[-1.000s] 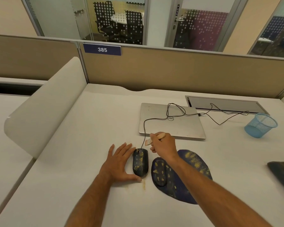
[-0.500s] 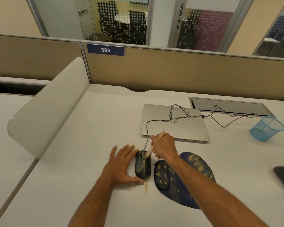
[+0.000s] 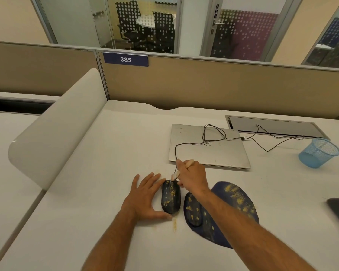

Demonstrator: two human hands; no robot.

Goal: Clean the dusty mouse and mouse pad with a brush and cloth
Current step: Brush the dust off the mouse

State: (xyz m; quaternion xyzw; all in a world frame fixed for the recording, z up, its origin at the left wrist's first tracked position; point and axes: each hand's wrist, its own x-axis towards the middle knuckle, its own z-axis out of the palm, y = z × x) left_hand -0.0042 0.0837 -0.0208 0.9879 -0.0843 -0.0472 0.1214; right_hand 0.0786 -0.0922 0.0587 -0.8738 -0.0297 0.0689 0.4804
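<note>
Head view: a smooth white worktop [image 3: 110,153] sits inside tan fabric partitions, one carrying a blue plate marked 385 [image 3: 125,59], with glass-walled rooms behind. At its back lie a closed silver laptop [image 3: 207,147] crossed by a thin black cable [image 3: 262,145] and a blue mesh cup [image 3: 319,152]. Nearer, the black oval mouse [image 3: 171,197], speckled with yellow dust, lies just left of the dark blue mouse pad [image 3: 237,204]. Left hand [image 3: 145,198] rests flat against the mouse, fingers straight. Right hand [image 3: 192,177] grips a pale wooden brush [image 3: 175,175], bristles at the mouse's far end.
</note>
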